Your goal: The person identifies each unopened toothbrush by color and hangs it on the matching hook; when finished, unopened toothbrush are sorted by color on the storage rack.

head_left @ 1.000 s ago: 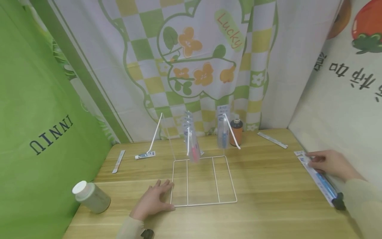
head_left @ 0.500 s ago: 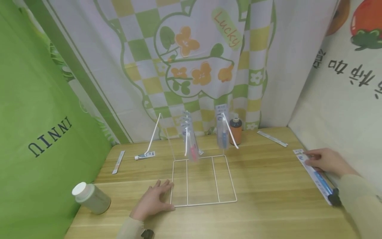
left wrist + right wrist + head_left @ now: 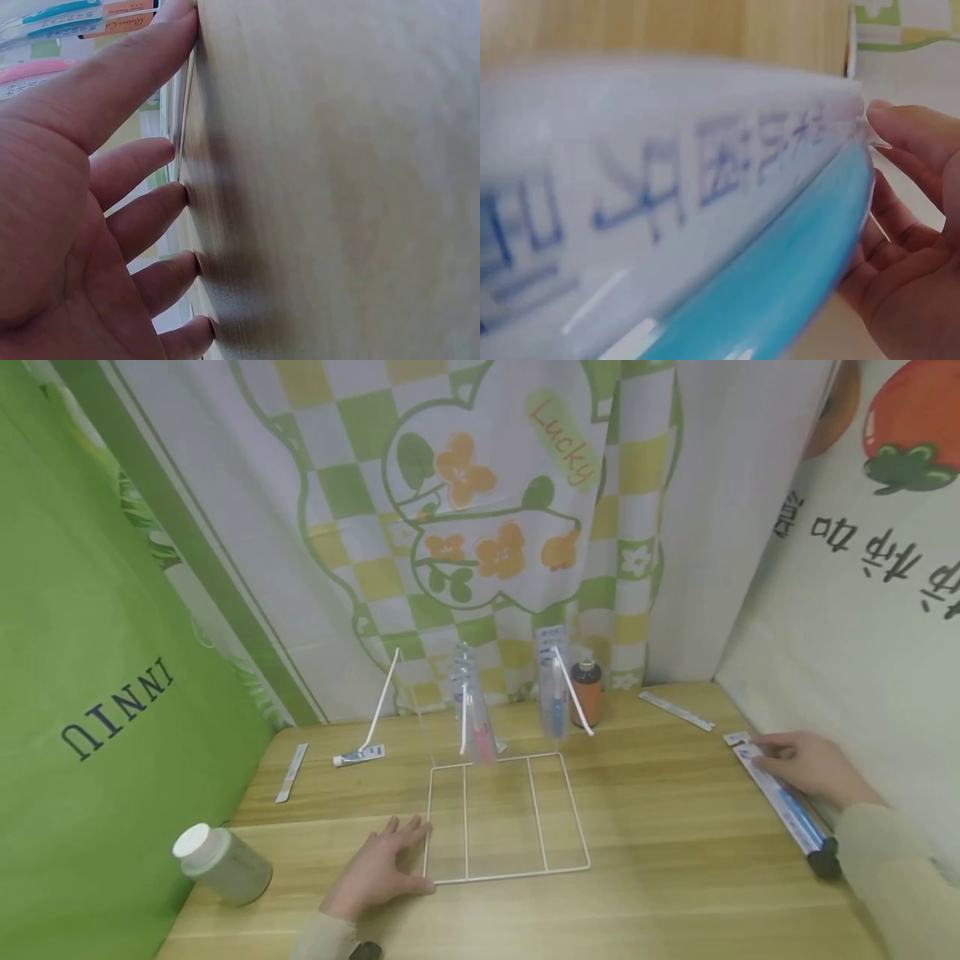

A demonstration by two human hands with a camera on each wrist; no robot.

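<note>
My left hand (image 3: pixel 378 867) lies flat on the wooden table (image 3: pixel 675 860) with fingers spread, its fingertips (image 3: pixel 180 195) touching the left edge of a white wire rack (image 3: pixel 502 877). At the table's right edge, my right hand (image 3: pixel 804 763) rests over the top end of a long packaged blue toothbrush (image 3: pixel 787 802). In the right wrist view its fingers (image 3: pixel 911 157) curl round the edge of that package (image 3: pixel 675 217). Two more packaged toothbrushes (image 3: pixel 478 722) (image 3: pixel 553 697) hang from the rack's upright part.
An orange bottle (image 3: pixel 586 693) stands behind the rack. A small toothpaste tube (image 3: pixel 360 755) and a flat strip pack (image 3: pixel 291 772) lie at the left. Another strip pack (image 3: pixel 677 711) lies back right. A white-capped jar (image 3: pixel 221 864) lies front left. Cloth backdrops enclose the table.
The head view has shifted slightly. Both hands stay where they were, the left by the rack and the right on the toothbrush package.
</note>
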